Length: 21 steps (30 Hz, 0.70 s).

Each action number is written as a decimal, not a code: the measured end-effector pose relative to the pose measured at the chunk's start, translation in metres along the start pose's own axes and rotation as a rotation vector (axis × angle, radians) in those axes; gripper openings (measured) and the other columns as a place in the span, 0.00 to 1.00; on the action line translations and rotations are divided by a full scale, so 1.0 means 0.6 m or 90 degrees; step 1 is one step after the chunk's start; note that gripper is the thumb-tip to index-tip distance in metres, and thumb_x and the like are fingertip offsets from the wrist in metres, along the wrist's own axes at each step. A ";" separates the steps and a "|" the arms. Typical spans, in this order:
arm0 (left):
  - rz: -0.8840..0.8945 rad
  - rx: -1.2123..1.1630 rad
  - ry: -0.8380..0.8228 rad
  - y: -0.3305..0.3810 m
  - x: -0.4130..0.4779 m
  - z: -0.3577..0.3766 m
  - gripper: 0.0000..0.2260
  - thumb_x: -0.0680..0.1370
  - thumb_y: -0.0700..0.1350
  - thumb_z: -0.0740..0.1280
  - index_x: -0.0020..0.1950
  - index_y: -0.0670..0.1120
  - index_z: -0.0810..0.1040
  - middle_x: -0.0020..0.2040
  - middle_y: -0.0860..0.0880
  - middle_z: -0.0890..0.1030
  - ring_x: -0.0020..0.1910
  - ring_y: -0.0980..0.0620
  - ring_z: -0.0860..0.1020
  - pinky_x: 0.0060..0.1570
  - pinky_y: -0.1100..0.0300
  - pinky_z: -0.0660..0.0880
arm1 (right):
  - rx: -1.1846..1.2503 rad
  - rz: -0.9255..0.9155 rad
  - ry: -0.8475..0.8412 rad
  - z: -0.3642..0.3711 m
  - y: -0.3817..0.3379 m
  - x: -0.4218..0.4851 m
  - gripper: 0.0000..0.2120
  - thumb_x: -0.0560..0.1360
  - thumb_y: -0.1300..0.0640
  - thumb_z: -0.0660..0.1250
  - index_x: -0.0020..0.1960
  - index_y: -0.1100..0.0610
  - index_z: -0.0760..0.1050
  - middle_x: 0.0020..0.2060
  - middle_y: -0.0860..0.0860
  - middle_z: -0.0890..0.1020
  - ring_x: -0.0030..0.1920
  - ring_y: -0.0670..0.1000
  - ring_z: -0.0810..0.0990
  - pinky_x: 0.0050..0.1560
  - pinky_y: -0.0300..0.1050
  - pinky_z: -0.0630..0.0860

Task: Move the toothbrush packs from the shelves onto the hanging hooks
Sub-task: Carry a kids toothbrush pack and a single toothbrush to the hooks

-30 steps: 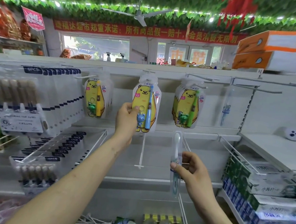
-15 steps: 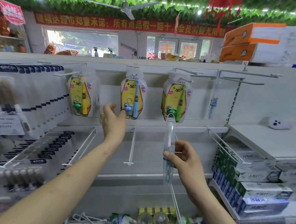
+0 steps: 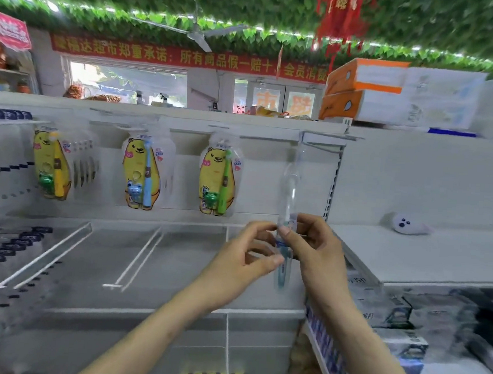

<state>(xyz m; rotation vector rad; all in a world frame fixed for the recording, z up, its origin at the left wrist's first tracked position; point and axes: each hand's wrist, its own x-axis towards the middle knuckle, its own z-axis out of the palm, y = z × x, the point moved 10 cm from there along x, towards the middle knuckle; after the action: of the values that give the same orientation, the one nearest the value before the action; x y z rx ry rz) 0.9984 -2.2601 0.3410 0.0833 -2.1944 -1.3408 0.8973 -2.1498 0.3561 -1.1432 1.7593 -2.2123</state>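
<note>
Clear plastic toothbrush pack [image 3: 289, 195] with a teal-handled brush, held upright in front of the white shelving: left hand [image 3: 249, 260] pinches its lower part between thumb and forefinger, right hand [image 3: 315, 250] pinches it just above, other fingers curled. Pack's top reaches close under a bare white wire hook [image 3: 324, 145]; contact cannot be told. Left of it on the back panel hang three yellow bear-card packs with a green brush [image 3: 219, 182], a blue brush [image 3: 141, 173] and a yellow brush [image 3: 51, 164].
</note>
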 end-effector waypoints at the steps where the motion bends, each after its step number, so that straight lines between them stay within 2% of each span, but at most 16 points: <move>1: 0.005 -0.009 0.013 0.007 0.015 0.027 0.20 0.81 0.47 0.72 0.69 0.63 0.72 0.59 0.59 0.81 0.59 0.60 0.81 0.60 0.61 0.79 | 0.001 -0.003 0.003 -0.029 -0.002 0.010 0.09 0.79 0.58 0.75 0.58 0.54 0.81 0.48 0.52 0.87 0.51 0.54 0.88 0.55 0.57 0.84; 3: 0.011 -0.026 0.042 0.018 0.045 0.076 0.20 0.82 0.45 0.72 0.67 0.66 0.73 0.57 0.60 0.82 0.57 0.58 0.82 0.59 0.57 0.81 | -0.001 -0.007 0.005 -0.081 -0.004 0.031 0.08 0.78 0.59 0.75 0.57 0.55 0.81 0.47 0.52 0.87 0.50 0.54 0.88 0.54 0.57 0.84; 6: 0.007 -0.063 0.094 0.029 0.081 0.125 0.17 0.82 0.47 0.71 0.63 0.69 0.76 0.57 0.56 0.83 0.57 0.53 0.83 0.57 0.50 0.83 | -0.015 -0.001 -0.021 -0.137 -0.006 0.060 0.07 0.79 0.57 0.74 0.57 0.54 0.82 0.47 0.51 0.87 0.50 0.52 0.87 0.54 0.55 0.84; 9: 0.003 -0.088 0.121 0.031 0.100 0.154 0.17 0.80 0.51 0.72 0.68 0.63 0.76 0.60 0.51 0.83 0.58 0.49 0.83 0.58 0.43 0.82 | -0.009 0.018 -0.066 -0.166 -0.007 0.079 0.07 0.82 0.54 0.71 0.59 0.52 0.83 0.49 0.50 0.87 0.52 0.50 0.87 0.56 0.54 0.85; 15: 0.021 -0.066 0.148 0.051 0.099 0.156 0.17 0.81 0.49 0.71 0.69 0.61 0.76 0.59 0.53 0.84 0.59 0.50 0.83 0.58 0.45 0.82 | 0.026 -0.010 -0.108 -0.175 -0.025 0.087 0.07 0.82 0.56 0.71 0.59 0.51 0.83 0.49 0.49 0.87 0.52 0.49 0.87 0.52 0.46 0.84; 21: 0.038 -0.072 0.148 0.061 0.095 0.137 0.17 0.79 0.49 0.71 0.67 0.63 0.78 0.57 0.53 0.84 0.58 0.50 0.84 0.55 0.50 0.83 | 0.043 -0.027 -0.133 -0.157 -0.036 0.088 0.07 0.82 0.55 0.70 0.59 0.49 0.82 0.49 0.47 0.87 0.52 0.48 0.87 0.53 0.48 0.85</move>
<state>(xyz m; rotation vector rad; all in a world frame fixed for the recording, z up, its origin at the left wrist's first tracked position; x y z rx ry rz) 0.9184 -2.1949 0.3678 0.1232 -1.9097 -1.3473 0.8113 -2.0938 0.3953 -1.3516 1.5802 -2.0708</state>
